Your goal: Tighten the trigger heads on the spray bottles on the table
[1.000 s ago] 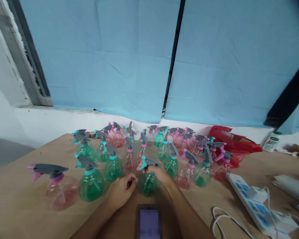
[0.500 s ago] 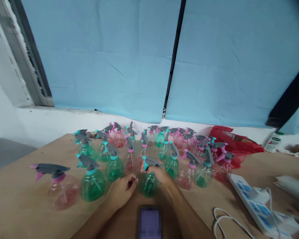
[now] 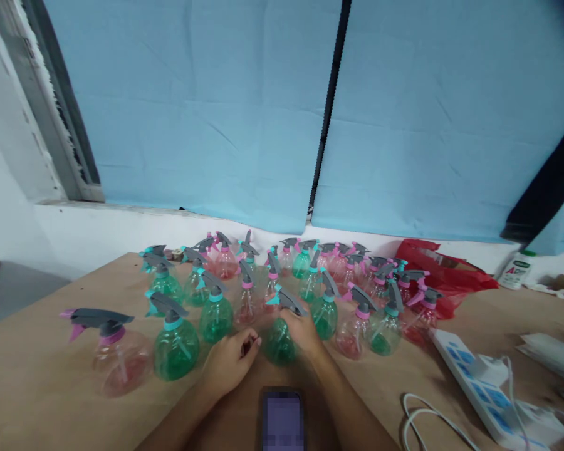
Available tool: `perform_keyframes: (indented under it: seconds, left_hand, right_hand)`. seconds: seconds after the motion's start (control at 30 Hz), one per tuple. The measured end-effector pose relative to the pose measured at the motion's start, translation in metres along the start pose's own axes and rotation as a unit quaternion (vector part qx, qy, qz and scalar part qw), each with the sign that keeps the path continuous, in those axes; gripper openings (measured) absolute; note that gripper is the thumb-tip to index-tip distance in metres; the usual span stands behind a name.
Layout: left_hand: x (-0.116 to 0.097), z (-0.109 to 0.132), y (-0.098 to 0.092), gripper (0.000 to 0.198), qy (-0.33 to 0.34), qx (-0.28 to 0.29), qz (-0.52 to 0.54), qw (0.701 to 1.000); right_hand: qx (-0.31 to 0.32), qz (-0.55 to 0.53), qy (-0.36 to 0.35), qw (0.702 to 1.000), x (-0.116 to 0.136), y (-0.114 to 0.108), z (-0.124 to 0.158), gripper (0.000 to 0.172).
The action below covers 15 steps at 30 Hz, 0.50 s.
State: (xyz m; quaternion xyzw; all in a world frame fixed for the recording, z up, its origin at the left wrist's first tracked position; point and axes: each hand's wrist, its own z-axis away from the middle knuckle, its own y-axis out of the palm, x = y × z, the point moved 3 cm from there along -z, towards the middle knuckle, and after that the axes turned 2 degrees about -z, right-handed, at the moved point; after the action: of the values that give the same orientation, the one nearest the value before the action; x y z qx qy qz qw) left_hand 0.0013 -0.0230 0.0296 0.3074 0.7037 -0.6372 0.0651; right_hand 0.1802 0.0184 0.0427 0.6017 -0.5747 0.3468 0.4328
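My right hand [image 3: 299,326] grips a round green spray bottle [image 3: 280,342] by its neck, just under the grey and teal spray head, which tilts down to the right. The lower body of this bottle shows below my fingers. To its left, my left hand [image 3: 232,358] rests on the table with fingers curled in, and nothing shows in it. Beside that hand stands another green spray bottle [image 3: 176,349]. Farther left is a clear pink spray bottle [image 3: 122,362] with a grey and pink head. Several more green and pink bottles stand in rows behind.
A phone [image 3: 282,419] lies at the front edge of the brown table [image 3: 51,376]. On the right are a white power strip [image 3: 470,382] with cables, a red plastic bag [image 3: 444,272] and a white bottle [image 3: 517,269]. A blue curtain [image 3: 207,113] hangs behind.
The held spray bottle has turned and tilted in my right hand; its head now slopes down to the right more steeply. My left hand stays where it was.
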Motion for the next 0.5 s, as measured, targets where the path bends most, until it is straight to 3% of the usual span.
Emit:
perform_keyframes:
  seconds: [0.1, 0.3, 0.4, 0.5]
  left_hand:
    - [0.0, 0.0, -0.001, 0.025, -0.002, -0.001, -0.001, 1.0]
    - [0.003, -0.001, -0.001, 0.024, -0.005, -0.009, 0.011, 1.0]
    - [0.002, -0.001, -0.001, 0.024, 0.003, -0.014, 0.014, 1.0]
    - [0.001, -0.001, -0.002, 0.024, -0.004, -0.004, 0.007, 1.0]
  right_hand:
    - [-0.052, 0.036, -0.033, 0.997, -0.003, 0.0, 0.006, 0.024]
    - [0.01, 0.097, -0.143, 0.985, -0.012, -0.008, 0.02, 0.061]
    - [-0.015, 0.22, -0.157, 0.963, -0.024, -0.009, 0.019, 0.071]
    - [-0.075, 0.327, -0.173, 0.926, -0.029, -0.007, 0.016, 0.069]
